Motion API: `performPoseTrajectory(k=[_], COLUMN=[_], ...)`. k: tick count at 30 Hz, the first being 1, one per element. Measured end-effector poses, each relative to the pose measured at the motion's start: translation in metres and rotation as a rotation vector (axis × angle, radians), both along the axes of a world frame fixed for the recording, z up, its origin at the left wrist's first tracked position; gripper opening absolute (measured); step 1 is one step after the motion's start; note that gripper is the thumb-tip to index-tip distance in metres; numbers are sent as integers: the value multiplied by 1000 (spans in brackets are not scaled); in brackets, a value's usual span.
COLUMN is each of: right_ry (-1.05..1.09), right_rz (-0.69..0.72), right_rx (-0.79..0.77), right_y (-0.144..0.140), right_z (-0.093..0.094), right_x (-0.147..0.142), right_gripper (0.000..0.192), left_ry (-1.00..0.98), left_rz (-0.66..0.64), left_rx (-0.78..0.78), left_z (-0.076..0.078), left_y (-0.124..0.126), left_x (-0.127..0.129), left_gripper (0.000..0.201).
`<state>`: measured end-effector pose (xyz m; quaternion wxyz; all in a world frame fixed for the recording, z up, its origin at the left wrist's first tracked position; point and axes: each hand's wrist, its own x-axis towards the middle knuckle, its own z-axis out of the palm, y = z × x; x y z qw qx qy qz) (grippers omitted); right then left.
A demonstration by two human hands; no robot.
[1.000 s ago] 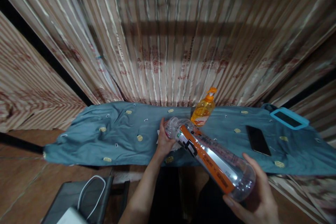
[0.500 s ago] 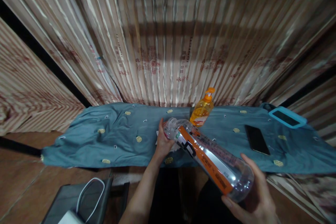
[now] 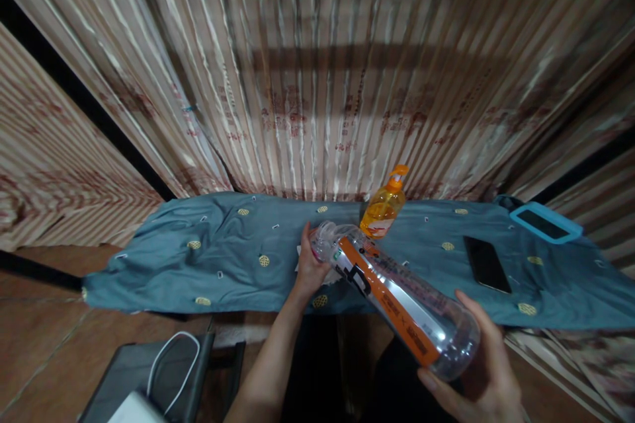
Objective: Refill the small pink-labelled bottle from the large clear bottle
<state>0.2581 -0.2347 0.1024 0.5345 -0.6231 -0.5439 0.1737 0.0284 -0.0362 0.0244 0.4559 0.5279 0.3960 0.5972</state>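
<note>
Little has moved since the earlier frames: the bottle (image 3: 397,297) has kept its slant and both hands stay where they were, with only the view drifting slightly.

The bottle is clear with an orange label, held over the near edge of the blue cloth (image 3: 223,258), in front of the soap dispenser (image 3: 384,208). Its long axis runs diagonally, neck pointing away and left toward the cloth, base toward the person and to the right of the dispenser. The right hand (image 3: 476,377) cups the base from below, fingers curled around it. The left hand (image 3: 310,268) is closed at the neck end, left of the dispenser; whether it pinches a cap I cannot tell.

Working the neck well probably means holding the base steady while the left hand alone turns, keeping the mouth over the cloth. A phone (image 3: 487,264) lies right of the dispenser.
</note>
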Motion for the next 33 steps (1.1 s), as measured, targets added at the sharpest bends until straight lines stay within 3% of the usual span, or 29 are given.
performPoseTrajectory(k=[3,7,14,20,33], right_ry=[-25,62,28,-133,-1], right_rz=[49,-20,-48,23,-18], right_rx=[-1,-31,-23,41,-15], right_y=[-1,0,0,2,-1], right_z=[-3,4,12,7,6], right_x=[4,-5,-14,-1,-6], right_gripper=[89,87,88,89,90], left_ry=[28,36,20,19,46], left_rz=[9,15,11,9,29], left_rx=[11,10,-4,-9,7], left_z=[-1,-1,-2,0,-1], left_y=[0,0,0,-1,0], left_x=[-1,-1,1,1,1], left_gripper=[121,119,120,119,120])
